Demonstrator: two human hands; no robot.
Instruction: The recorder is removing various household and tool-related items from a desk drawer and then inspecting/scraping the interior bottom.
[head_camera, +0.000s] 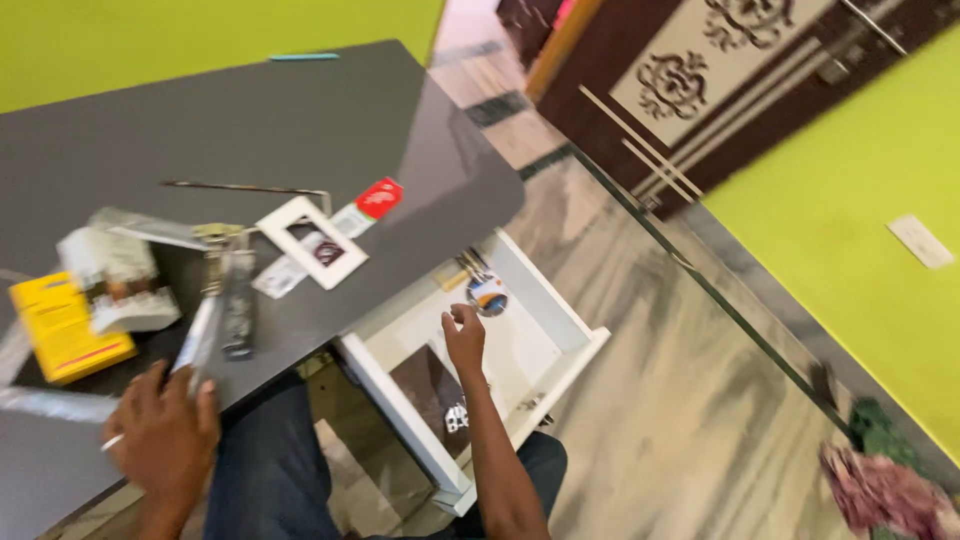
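Item: dark desk (250, 110) with white drawer (560, 320) pulled open at its right, over a marble floor.

Right hand (464, 335): reaches into the drawer, fingers curled loosely, just beside a round disc (488, 296) at the far end; whether it touches or grips the disc cannot be told. A dark flat piece (430, 385) lies nearer in the drawer.

Left hand (165, 430): at the near desk edge, closed around the lower end of a long silvery strip (205, 330).

On the desk: white frame plate (310, 240), red-and-white card (375, 200), yellow box (60, 325), white pack (115, 285), thin rod (240, 187).

Risks, as judged: the view is tilted and blurred, so the head is likely turning; a reach made half-blind could knock the disc deeper. The drawer stands far out and could sag or tip under a leaning arm. The strip overhangs the edge and could slip.
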